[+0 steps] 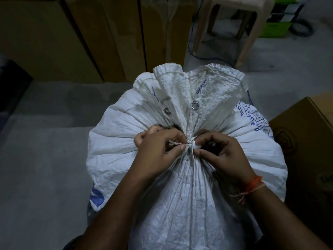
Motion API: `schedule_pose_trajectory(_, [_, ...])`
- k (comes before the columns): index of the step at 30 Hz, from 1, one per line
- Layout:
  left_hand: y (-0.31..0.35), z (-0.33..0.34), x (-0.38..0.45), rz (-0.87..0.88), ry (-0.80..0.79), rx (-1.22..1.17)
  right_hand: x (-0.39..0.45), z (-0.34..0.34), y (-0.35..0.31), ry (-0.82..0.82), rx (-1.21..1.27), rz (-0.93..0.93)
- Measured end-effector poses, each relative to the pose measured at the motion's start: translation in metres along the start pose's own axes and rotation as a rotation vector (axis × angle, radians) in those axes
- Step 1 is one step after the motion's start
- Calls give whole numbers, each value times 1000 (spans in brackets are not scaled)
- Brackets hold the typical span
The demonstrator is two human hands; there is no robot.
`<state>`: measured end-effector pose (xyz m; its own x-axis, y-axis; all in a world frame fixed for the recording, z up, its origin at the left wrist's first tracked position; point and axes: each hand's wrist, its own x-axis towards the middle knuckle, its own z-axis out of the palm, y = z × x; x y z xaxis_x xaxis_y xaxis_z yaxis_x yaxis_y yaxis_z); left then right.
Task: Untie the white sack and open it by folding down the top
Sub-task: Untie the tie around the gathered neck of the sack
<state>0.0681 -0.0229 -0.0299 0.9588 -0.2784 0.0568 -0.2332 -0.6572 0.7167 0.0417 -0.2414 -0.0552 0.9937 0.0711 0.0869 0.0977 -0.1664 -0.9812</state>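
Both hands pinch the white tie (191, 144) at the gathered neck of the white sack (180, 186): left hand (158, 150) and right hand (221, 150), fingers closed on it.

Fingers (182, 147) on tied sack (180, 186) knot (191, 144)

The sack (187, 159) stands on the floor (45, 159) at centre. Both hands meet at its tie (191, 144): left hand (158, 150) at 9 o'clock, right hand (221, 150) at 3. Boxes (72, 37) stand at 11 o'clock, a stool (232, 24) at 1, a carton (306, 141) at 3.
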Motion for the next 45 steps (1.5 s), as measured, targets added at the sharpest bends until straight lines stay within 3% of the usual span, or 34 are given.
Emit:
schedule_pose_trajectory(15, [10,0,-2,-137,-9,-151,-2,2,-7,-14,-110,30])
schedule_pose_trajectory(26, [12,2,-2,-138,-21,-168,-2,3,-2,21,-47,35])
schedule_pose_trajectory(45, [7,11,1,-141,-30,-204,0,4,4,36,-149,3])
